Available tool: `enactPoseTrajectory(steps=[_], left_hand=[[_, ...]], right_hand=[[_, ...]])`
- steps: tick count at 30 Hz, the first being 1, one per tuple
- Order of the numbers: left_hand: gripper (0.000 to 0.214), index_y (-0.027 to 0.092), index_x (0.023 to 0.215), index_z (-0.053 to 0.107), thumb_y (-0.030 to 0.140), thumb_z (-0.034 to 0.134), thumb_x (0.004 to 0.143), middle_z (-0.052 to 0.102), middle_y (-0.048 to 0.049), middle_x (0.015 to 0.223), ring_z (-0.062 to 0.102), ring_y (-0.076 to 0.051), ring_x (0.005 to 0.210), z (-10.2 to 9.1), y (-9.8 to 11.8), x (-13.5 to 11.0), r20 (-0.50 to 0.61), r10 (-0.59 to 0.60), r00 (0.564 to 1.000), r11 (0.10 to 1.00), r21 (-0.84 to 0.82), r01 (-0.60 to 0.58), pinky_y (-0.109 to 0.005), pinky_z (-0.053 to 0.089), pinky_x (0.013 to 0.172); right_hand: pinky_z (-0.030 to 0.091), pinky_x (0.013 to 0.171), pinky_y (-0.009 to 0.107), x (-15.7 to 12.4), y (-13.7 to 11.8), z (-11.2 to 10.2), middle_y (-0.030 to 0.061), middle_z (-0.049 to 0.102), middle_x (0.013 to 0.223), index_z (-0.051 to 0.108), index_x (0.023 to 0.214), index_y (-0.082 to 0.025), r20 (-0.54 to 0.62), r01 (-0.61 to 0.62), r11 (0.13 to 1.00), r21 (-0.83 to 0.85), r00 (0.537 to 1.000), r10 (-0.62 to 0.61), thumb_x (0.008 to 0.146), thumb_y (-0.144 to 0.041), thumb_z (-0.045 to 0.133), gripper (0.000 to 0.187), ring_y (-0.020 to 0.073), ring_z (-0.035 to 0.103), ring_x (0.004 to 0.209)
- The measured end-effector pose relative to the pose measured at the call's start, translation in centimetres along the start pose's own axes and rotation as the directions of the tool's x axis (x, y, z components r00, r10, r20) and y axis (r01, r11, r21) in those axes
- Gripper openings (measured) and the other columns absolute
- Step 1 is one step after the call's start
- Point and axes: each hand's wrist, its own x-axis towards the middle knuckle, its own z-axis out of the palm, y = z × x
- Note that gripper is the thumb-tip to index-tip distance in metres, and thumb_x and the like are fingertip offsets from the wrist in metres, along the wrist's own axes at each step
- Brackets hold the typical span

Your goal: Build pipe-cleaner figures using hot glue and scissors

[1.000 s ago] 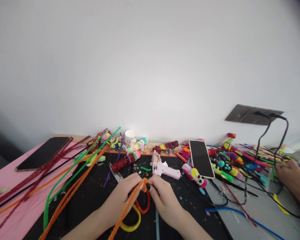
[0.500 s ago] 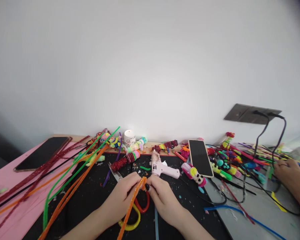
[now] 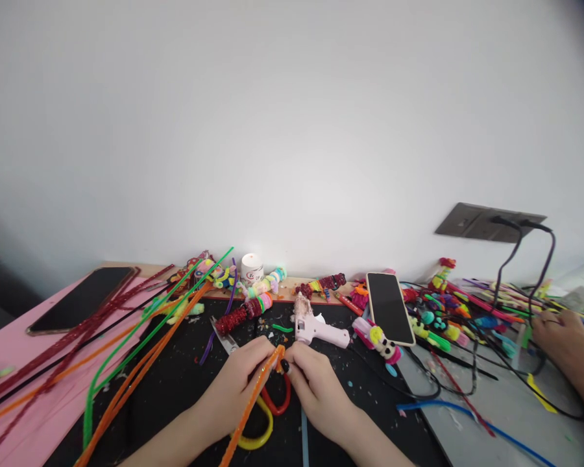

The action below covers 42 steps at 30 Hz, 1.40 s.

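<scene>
My left hand (image 3: 236,386) and my right hand (image 3: 316,389) meet over the black mat (image 3: 175,383), both pinching the top end of an orange pipe cleaner (image 3: 250,405). The stem runs down and left under my left hand toward the frame's bottom edge. Beneath my hands lie scissors (image 3: 253,415) with red and yellow handle loops, blades pointing up-left. A pink glue gun (image 3: 316,327) rests just beyond my right hand.
Long orange, green and dark red pipe cleaners (image 3: 126,350) fan across the left. A phone (image 3: 80,298) lies on the pink sheet, another phone (image 3: 390,307) right of the glue gun. Finished pipe-cleaner figures (image 3: 253,305) line the wall. Another person's hand (image 3: 562,340) rests among cables at the right.
My hands have barely shifted; the orange pipe cleaner's lower stem has swung slightly. The other person's hand at the right has edged a little leftward.
</scene>
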Motion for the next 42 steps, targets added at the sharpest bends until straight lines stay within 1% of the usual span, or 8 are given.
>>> enactPoseTrajectory(steps=[4,12,20,26,37,42], left_hand=[[0.024,0.018,0.072,0.047,0.022,0.033,0.091,0.047,0.0006,0.072,0.043,-0.014,0.066,0.14,0.18,0.04,-0.009,-0.016,1.0,1.0,0.006,0.016,-0.025,0.034,0.061],[0.023,0.018,0.075,0.049,0.021,0.033,0.091,0.05,-0.0003,0.074,0.045,-0.015,0.068,0.21,0.29,-0.02,-0.001,-0.009,1.0,1.0,0.021,0.009,-0.025,0.035,0.062],[0.025,0.019,0.07,0.043,0.02,0.032,0.092,0.047,0.0014,0.07,0.044,-0.014,0.065,0.09,0.54,0.15,-0.016,0.019,1.0,0.998,0.054,-0.018,-0.024,0.034,0.06],[0.025,0.019,0.071,0.045,0.02,0.031,0.092,0.047,0.0008,0.071,0.045,-0.014,0.067,0.21,0.42,-0.09,-0.016,0.013,1.0,0.999,0.04,-0.012,-0.024,0.035,0.061],[0.026,0.019,0.072,0.047,0.021,0.031,0.092,0.05,-0.0005,0.073,0.047,-0.015,0.068,-0.18,0.87,0.0,0.006,0.021,1.0,0.997,0.073,-0.021,-0.025,0.038,0.062],[0.025,0.018,0.077,0.051,0.021,0.031,0.092,0.053,-0.0024,0.076,0.048,-0.016,0.071,0.03,0.61,-0.06,0.001,0.016,1.0,0.997,0.072,-0.016,-0.026,0.039,0.065]], right_hand=[[0.034,0.06,0.023,0.04,0.15,0.07,-0.0011,0.047,0.074,0.04,0.077,-0.02,-0.001,-0.001,1.0,-0.007,1.0,0.001,0.086,-0.004,0.036,0.019,0.013,0.044,0.068],[0.035,0.06,0.023,0.09,0.03,0.01,-0.0012,0.047,0.074,0.04,0.076,-0.021,-0.006,0.004,1.0,0.0,1.0,-0.004,0.086,-0.005,0.036,0.019,0.0129,0.044,0.067],[0.035,0.06,0.024,0.06,-0.07,0.05,-0.0007,0.047,0.073,0.042,0.076,-0.02,-0.001,0.0,1.0,-0.02,1.0,0.0,0.086,-0.005,0.036,0.019,0.0133,0.045,0.067],[0.036,0.059,0.024,0.1,-0.18,-0.02,-0.0003,0.048,0.073,0.043,0.076,-0.02,-0.012,0.019,1.0,-0.02,1.0,-0.019,0.086,-0.006,0.036,0.019,0.0135,0.045,0.066],[0.037,0.059,0.024,0.07,-0.17,0.0,0.0002,0.049,0.073,0.043,0.076,-0.02,-0.013,0.004,1.0,-0.023,1.0,-0.005,0.087,-0.007,0.035,0.019,0.0142,0.046,0.067],[0.037,0.059,0.024,0.08,-0.11,0.02,-0.0002,0.049,0.073,0.043,0.075,-0.02,-0.013,0.001,0.999,-0.032,1.0,-0.002,0.086,-0.006,0.036,0.019,0.0138,0.046,0.067]])
